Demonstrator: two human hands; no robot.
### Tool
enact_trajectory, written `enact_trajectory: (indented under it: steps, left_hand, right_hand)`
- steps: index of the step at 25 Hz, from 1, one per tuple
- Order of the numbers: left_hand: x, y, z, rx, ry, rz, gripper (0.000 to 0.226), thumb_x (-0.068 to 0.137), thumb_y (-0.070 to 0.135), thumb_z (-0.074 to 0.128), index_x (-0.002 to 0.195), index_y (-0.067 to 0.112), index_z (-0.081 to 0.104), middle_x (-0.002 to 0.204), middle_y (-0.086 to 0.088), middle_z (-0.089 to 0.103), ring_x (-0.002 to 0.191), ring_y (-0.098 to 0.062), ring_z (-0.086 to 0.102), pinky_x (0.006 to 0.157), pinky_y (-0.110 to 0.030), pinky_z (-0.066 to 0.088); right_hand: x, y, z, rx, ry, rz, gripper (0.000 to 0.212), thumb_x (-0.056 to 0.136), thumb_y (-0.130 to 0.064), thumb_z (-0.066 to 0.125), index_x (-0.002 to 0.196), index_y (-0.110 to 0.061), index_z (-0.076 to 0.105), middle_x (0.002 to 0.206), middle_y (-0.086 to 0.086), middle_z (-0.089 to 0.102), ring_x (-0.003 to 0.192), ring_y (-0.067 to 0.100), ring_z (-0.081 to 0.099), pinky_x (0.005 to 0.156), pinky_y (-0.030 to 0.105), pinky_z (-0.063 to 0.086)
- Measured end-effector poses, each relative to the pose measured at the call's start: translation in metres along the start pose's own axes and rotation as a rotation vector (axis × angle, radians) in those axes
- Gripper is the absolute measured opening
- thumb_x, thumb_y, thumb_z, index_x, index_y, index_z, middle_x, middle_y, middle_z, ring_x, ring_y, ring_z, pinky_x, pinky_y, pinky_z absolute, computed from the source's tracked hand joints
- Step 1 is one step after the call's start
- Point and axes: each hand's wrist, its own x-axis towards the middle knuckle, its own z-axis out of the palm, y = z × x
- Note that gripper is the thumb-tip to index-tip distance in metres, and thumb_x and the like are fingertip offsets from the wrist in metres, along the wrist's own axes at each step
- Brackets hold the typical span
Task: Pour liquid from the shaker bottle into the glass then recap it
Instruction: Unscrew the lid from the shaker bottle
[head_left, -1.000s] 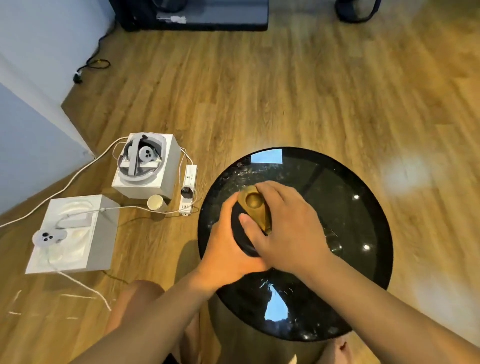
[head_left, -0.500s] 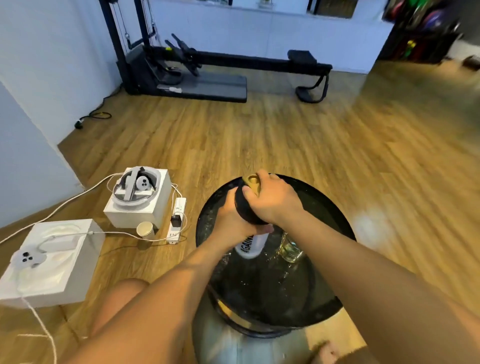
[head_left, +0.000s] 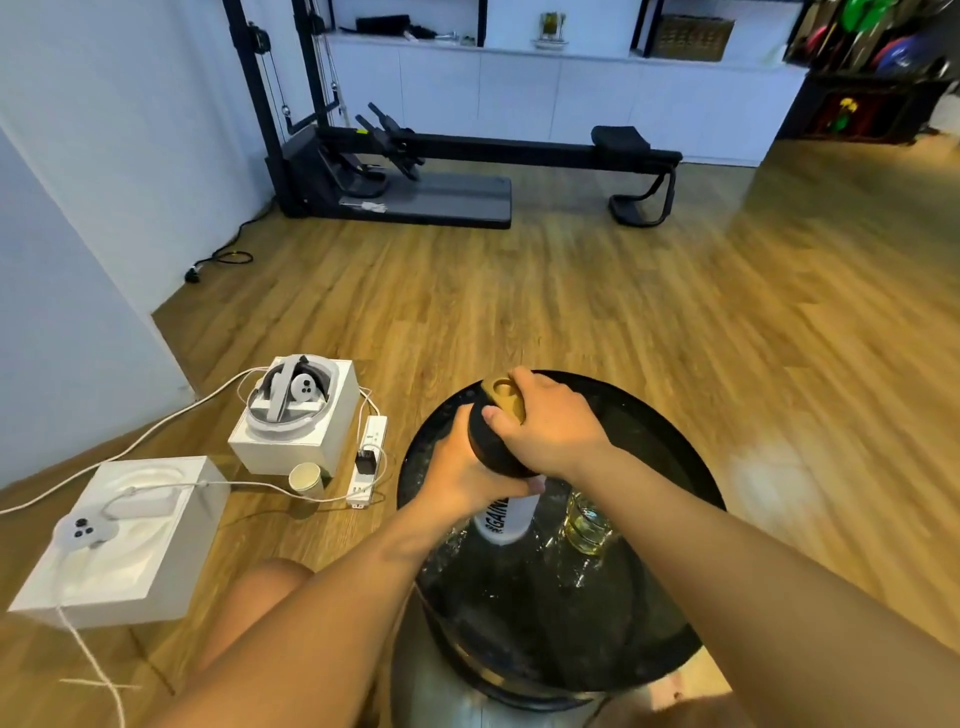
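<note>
A white shaker bottle (head_left: 506, 522) with dark lettering stands upright on a round black glass table (head_left: 660, 457). Its black lid (head_left: 493, 457) carries a gold flip cap (head_left: 504, 397). My left hand (head_left: 462, 473) is wrapped around the bottle just under the lid. My right hand (head_left: 550, 431) grips the lid and gold cap from above. To the right of the bottle, partly behind my right forearm, stands a clear glass (head_left: 587, 525) holding pale yellow liquid.
On the wood floor to the left sit two white boxes (head_left: 124, 535) (head_left: 296, 415) with a headset and controllers, a power strip (head_left: 369, 460), a paper cup (head_left: 306, 478) and cables. A rowing machine (head_left: 467, 166) stands far back. My knee (head_left: 270, 587) is beside the table.
The camera has tilted up, so the room behind and the bottle's body and the glass have come into view. Both hands have kept their hold on the bottle and lid.
</note>
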Motion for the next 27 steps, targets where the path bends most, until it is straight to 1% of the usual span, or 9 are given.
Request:
enact_trajectory:
  steps: [3,6,10,13,16,19,24,26,27]
  left_hand:
    - [-0.003,-0.008,0.003,-0.040,0.021,-0.015,0.099,0.037,0.045,0.098,0.122,0.037,0.048,0.108,0.014,0.069,0.104,-0.003,0.065,0.088,-0.031,0.058]
    - [0.002,-0.011,0.001,-0.073,-0.007,-0.009,0.102,0.036,0.045,0.099,0.123,0.040,0.048,0.111,0.014,0.070,0.107,-0.005,0.065,0.091,-0.034,0.057]
    - [0.010,-0.017,-0.004,-0.070,-0.069,0.034,0.097,0.043,0.033,0.102,0.124,0.033,0.047,0.114,0.013,0.067,0.109,-0.003,0.064,0.091,-0.025,0.053]
    - [0.009,-0.020,0.002,-0.101,-0.067,0.082,0.093,0.048,0.025,0.101,0.125,0.027,0.049,0.120,0.010,0.065,0.113,0.000,0.062,0.091,-0.016,0.049]
    - [0.007,-0.021,0.008,-0.074,-0.073,0.041,0.076,0.051,0.027,0.100,0.111,0.028,0.054,0.104,0.014,0.069,0.099,0.004,0.065,0.076,-0.011,0.049]
    - [0.009,-0.026,0.011,-0.081,-0.078,0.050,0.055,0.056,0.020,0.099,0.096,0.023,0.061,0.082,0.013,0.071,0.077,0.007,0.067,0.062,-0.009,0.046]
    - [0.007,-0.023,0.012,-0.113,-0.054,0.050,0.083,0.055,0.016,0.099,0.119,0.020,0.047,0.095,0.025,0.068,0.092,0.008,0.067,0.075,-0.012,0.052]
    - [0.007,-0.022,0.012,-0.100,-0.079,0.017,0.081,0.054,0.026,0.098,0.119,0.024,0.050,0.100,0.021,0.068,0.097,0.000,0.068,0.081,-0.016,0.054]
    - [0.006,-0.019,0.012,-0.085,-0.093,-0.003,0.083,0.052,0.032,0.098,0.120,0.027,0.050,0.102,0.018,0.067,0.101,-0.002,0.067,0.084,-0.018,0.054]
  right_hand:
    - [-0.002,0.007,0.006,0.004,0.030,-0.081,0.048,0.089,-0.051,0.052,0.125,-0.019,0.049,0.120,0.003,0.060,0.109,0.025,0.055,0.085,0.036,0.041]
    - [0.004,0.012,0.003,0.044,0.054,-0.200,0.048,0.088,-0.049,0.056,0.128,-0.022,0.052,0.123,-0.002,0.062,0.112,0.020,0.055,0.091,0.033,0.042]
    - [0.008,0.012,-0.007,0.097,-0.036,-0.291,0.025,0.085,-0.047,0.059,0.100,-0.028,0.053,0.091,-0.009,0.060,0.083,0.012,0.055,0.071,0.030,0.043]
    - [0.017,-0.005,-0.017,-0.210,-0.161,-0.178,0.032,0.086,-0.052,0.048,0.096,-0.022,0.042,0.086,0.000,0.056,0.079,0.024,0.055,0.065,0.036,0.040]
    - [0.024,-0.026,-0.006,-0.372,-0.144,0.000,0.053,0.090,-0.061,0.037,0.112,-0.014,0.046,0.100,0.009,0.057,0.094,0.032,0.057,0.066,0.037,0.036]
    - [0.018,-0.027,0.011,-0.373,-0.026,-0.053,0.051,0.089,-0.063,0.039,0.108,-0.016,0.047,0.092,0.005,0.055,0.088,0.028,0.057,0.061,0.036,0.035]
    - [0.021,-0.014,-0.009,-0.419,-0.160,-0.457,0.038,0.086,-0.062,0.044,0.086,-0.025,0.036,0.074,-0.006,0.045,0.072,0.023,0.052,0.059,0.036,0.044]
    - [0.021,-0.015,-0.012,-0.459,-0.228,-0.449,0.044,0.086,-0.068,0.037,0.095,-0.025,0.044,0.083,-0.005,0.051,0.085,0.025,0.056,0.068,0.039,0.046]
    - [0.020,-0.019,-0.013,-0.465,-0.271,-0.349,0.057,0.085,-0.073,0.029,0.110,-0.026,0.048,0.096,-0.001,0.057,0.099,0.028,0.057,0.077,0.042,0.047]
